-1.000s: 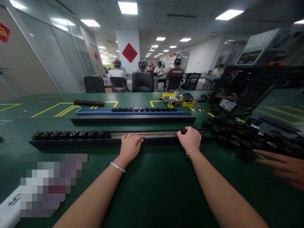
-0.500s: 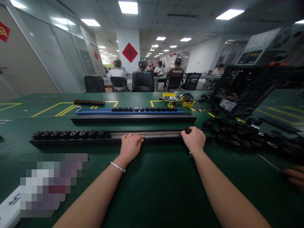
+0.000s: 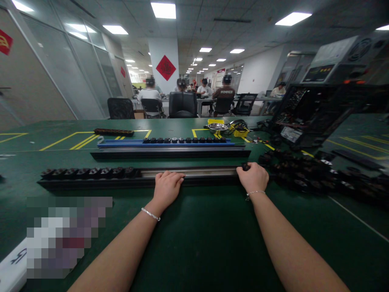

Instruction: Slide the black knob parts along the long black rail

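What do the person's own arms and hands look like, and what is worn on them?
Both forearms are bare, with no sleeves in view. The left hand and right hand wear no gloves. Each wrist carries a thin silver-coloured bracelet: left bracelet beaded-looking, right bracelet finer.

1. A long black rail point(image 3: 197, 175) with a silvery channel along its top lies flat on the green table point(image 3: 194, 243), parallel to the near edge.
2. A row of small black sliders point(image 3: 88, 172) sits packed together at the rail's left end.
3. A single black slider point(image 3: 245, 166) sits near the rail's right end.
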`<state>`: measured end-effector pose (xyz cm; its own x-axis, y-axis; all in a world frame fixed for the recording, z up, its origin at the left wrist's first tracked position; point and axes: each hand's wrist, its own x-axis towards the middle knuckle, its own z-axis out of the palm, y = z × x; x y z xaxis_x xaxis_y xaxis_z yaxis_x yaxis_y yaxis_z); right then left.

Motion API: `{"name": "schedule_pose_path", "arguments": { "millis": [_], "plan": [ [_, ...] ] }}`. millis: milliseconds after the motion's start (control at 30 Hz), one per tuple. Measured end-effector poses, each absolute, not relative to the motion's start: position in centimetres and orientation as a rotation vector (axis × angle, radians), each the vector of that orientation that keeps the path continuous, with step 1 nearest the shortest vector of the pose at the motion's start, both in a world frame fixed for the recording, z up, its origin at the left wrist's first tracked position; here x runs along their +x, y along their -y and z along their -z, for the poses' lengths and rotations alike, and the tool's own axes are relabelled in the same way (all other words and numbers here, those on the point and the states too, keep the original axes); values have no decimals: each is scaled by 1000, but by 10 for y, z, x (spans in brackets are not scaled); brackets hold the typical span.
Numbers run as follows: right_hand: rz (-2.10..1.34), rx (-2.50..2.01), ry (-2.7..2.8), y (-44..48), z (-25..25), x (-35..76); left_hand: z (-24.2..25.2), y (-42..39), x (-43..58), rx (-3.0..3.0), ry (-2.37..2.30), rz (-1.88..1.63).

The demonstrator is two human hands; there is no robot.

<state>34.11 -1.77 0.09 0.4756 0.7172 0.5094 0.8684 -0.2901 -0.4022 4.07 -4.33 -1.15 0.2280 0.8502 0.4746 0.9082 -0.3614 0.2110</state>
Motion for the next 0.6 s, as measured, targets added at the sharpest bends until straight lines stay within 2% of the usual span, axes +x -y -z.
{"name": "schedule_pose_path", "arguments": {
  "millis": [600],
  "plan": [
    [349, -2109, 1249, 17, 1, 356, 11, 44, 41, -2379, 1712, 820]
  ]
}}
